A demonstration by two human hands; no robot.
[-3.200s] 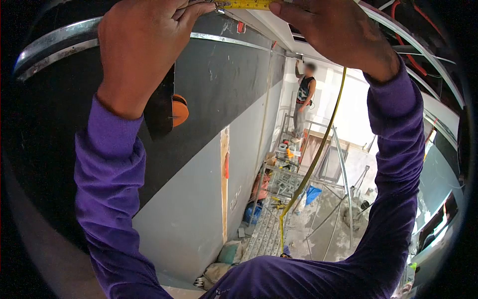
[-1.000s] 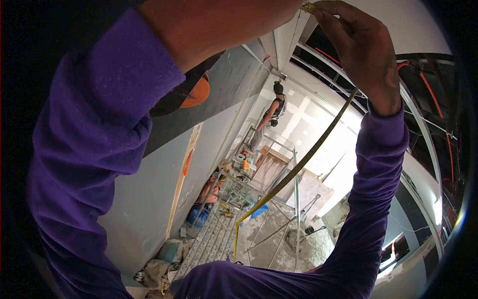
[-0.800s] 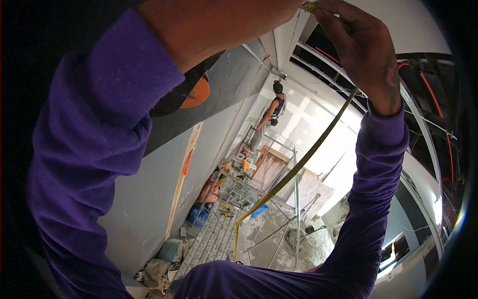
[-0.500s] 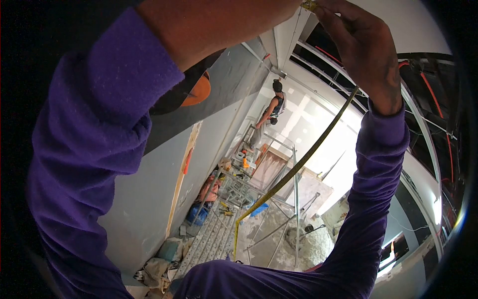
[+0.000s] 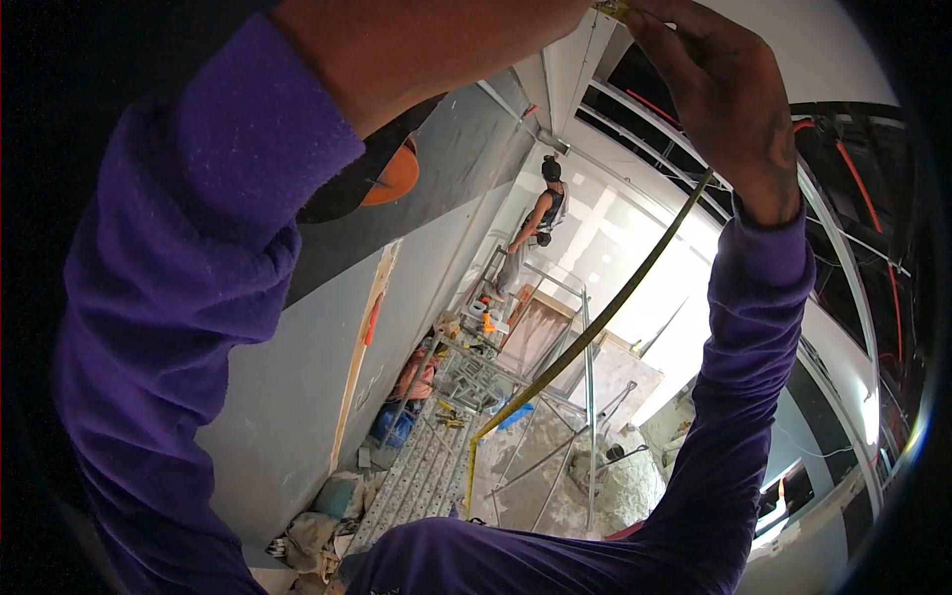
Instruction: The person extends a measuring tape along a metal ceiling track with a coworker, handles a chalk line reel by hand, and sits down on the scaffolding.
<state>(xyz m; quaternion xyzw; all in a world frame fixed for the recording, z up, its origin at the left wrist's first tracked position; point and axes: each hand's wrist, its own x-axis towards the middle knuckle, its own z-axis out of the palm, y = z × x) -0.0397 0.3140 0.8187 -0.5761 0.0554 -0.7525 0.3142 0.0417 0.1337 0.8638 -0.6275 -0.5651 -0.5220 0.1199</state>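
Note:
At the top edge, my right hand (image 5: 729, 89) is closed in a pinch on a yellow tape measure (image 5: 617, 11). The blade (image 5: 595, 327) runs down from behind that hand, dark at first, then yellow, and bends sharply near my knee. My left hand (image 5: 550, 22) reaches up beside the pinched end. Only its wrist side and forearm show, and its fingers are cut off by the frame's top. Purple sleeves cover both arms.
Below me are a perforated metal scaffold plank (image 5: 416, 476) and scaffold tubes (image 5: 589, 426). Another person (image 5: 540, 218) stands on the scaffold farther off. A grey wall (image 5: 297, 397) rises at the left, and ceiling framing (image 5: 843, 238) hangs at the right. A rubble pile (image 5: 630, 486) lies below.
Very little differs. My left forearm and the pinched end of the tape have shifted slightly left and up; my right hand stays nearly still.

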